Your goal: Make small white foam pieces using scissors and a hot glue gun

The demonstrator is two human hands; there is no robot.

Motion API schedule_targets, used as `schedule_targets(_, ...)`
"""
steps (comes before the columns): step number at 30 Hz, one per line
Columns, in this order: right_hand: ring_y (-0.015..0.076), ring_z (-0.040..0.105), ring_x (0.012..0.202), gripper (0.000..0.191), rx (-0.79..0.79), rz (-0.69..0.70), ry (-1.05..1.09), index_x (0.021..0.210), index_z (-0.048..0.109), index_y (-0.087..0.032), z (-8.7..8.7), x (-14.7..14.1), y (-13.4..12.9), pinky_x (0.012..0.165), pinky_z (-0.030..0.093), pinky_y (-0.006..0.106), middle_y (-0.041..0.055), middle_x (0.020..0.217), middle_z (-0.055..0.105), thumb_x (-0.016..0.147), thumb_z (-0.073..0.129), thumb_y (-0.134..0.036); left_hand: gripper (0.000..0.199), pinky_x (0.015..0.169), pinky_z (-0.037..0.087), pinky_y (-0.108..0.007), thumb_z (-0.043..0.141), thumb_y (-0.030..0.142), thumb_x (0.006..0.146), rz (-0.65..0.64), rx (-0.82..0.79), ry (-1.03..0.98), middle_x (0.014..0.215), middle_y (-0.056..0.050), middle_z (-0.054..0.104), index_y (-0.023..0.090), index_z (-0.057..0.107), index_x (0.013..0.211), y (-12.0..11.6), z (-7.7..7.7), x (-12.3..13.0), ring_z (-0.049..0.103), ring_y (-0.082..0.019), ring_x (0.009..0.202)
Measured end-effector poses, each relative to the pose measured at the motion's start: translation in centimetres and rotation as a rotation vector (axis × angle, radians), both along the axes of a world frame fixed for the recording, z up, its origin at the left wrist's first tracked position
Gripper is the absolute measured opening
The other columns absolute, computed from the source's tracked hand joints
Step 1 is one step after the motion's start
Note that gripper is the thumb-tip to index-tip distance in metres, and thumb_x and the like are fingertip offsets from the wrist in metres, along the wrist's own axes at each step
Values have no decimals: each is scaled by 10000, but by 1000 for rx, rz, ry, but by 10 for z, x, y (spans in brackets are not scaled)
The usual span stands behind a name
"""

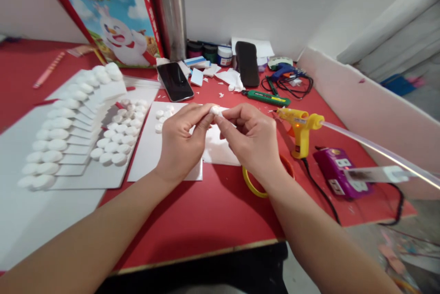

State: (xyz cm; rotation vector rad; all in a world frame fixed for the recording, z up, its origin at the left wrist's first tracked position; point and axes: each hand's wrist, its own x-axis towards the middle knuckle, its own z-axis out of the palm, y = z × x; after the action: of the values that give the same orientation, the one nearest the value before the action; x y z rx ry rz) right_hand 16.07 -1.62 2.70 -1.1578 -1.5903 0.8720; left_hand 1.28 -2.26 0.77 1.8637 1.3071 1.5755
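Observation:
Above the middle of the red table, my left hand (184, 140) and my right hand (252, 135) meet fingertip to fingertip. Both pinch a small white piece (216, 110); its exact shape is partly hidden by the fingers. Below my left hand lies a white board (144, 161) with several small white discs (160, 114) near its top. A white sheet (220, 151) lies under and between the hands. To the left, several white ovals (53, 156) sit in overlapping rows on white cards, beside several smaller white pieces (118, 158).
A yellow glue gun (301, 135) with a long clear stick stands at the right, near a purple box (338, 170). Yellow tape (252, 184) lies under my right wrist. Behind are phones (175, 81), a green cutter (268, 98), a steel bottle (170, 14) and a printed box (113, 19).

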Motion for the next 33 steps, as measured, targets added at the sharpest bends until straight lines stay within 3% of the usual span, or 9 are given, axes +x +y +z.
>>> schedule_targets(3, 140, 591, 591, 329, 13, 19, 13, 865, 645, -209, 0, 2, 0, 554, 444, 284, 3, 692, 677, 903, 734, -524, 234, 881, 568, -311, 606, 284, 1016, 37, 75, 60, 1033, -63, 774, 236, 801, 1136, -4, -3, 4, 696, -185, 939)
schedule_targets(6, 136, 582, 571, 324, 13, 27, 7, 846, 642, -211, 3, 8, 2, 529, 426, 280, 5, 686, 680, 915, 723, -517, 251, 778, 592, -273, 609, 277, 1013, -29, 62, 11, 1005, -48, 770, 246, 799, 1174, -4, -4, 6, 685, -148, 828)
schedule_targets(10, 125, 581, 583, 272, 39, 118, -56, 858, 663, -195, 8, 20, 7, 536, 406, 274, 6, 703, 684, 931, 731, -448, 191, 554, 555, -237, 701, 306, 954, -209, -141, -205, 812, -27, 754, 222, 839, 1057, 4, 3, -4, 637, -122, 626)
schedule_targets(12, 124, 584, 600, 249, 52, 172, -97, 876, 679, -188, 10, 24, 9, 551, 410, 273, 5, 713, 683, 934, 734, -424, 165, 533, 544, -248, 775, 303, 893, -282, -269, -253, 749, -27, 749, 199, 848, 998, 10, 8, -12, 619, -120, 575)
schedule_targets(15, 119, 592, 626, 225, 88, 206, -138, 891, 695, -180, 12, 26, 10, 576, 421, 268, 4, 730, 690, 946, 725, -396, 159, 546, 544, -268, 787, 304, 882, -384, -329, -217, 739, -25, 741, 207, 848, 992, 15, 14, -20, 615, -122, 559)
schedule_targets(22, 103, 570, 574, 329, -15, 176, -3, 923, 694, -167, 9, 17, 8, 511, 390, 250, 10, 735, 705, 910, 742, -493, 195, 629, 554, -239, 618, 239, 1007, -242, 20, -9, 829, -25, 694, 225, 812, 1018, 6, 7, -11, 636, -115, 666)
schedule_targets(25, 94, 548, 547, 355, -9, 159, 43, 895, 681, -164, 5, 12, 6, 491, 374, 243, 6, 709, 696, 886, 762, -509, 218, 643, 545, -227, 575, 198, 1026, -174, 82, 9, 870, -33, 680, 210, 791, 1046, 2, 2, -6, 627, -105, 682)
schedule_targets(29, 100, 561, 534, 373, -26, 137, 108, 876, 660, -174, 5, 8, 6, 473, 384, 239, -2, 679, 678, 858, 786, -524, 205, 633, 523, -217, 587, 168, 1012, -143, 57, -41, 827, -20, 646, 204, 789, 1020, 1, 3, -2, 602, -96, 656)
schedule_targets(33, 84, 517, 426, 383, -105, 120, 148, 834, 651, -183, 10, 12, 11, 403, 362, 240, -14, 639, 639, 894, 733, -552, 155, 591, 489, -215, 638, 208, 988, -177, -153, -211, 761, -5, 643, 201, 794, 993, 5, 2, -3, 561, -92, 606)
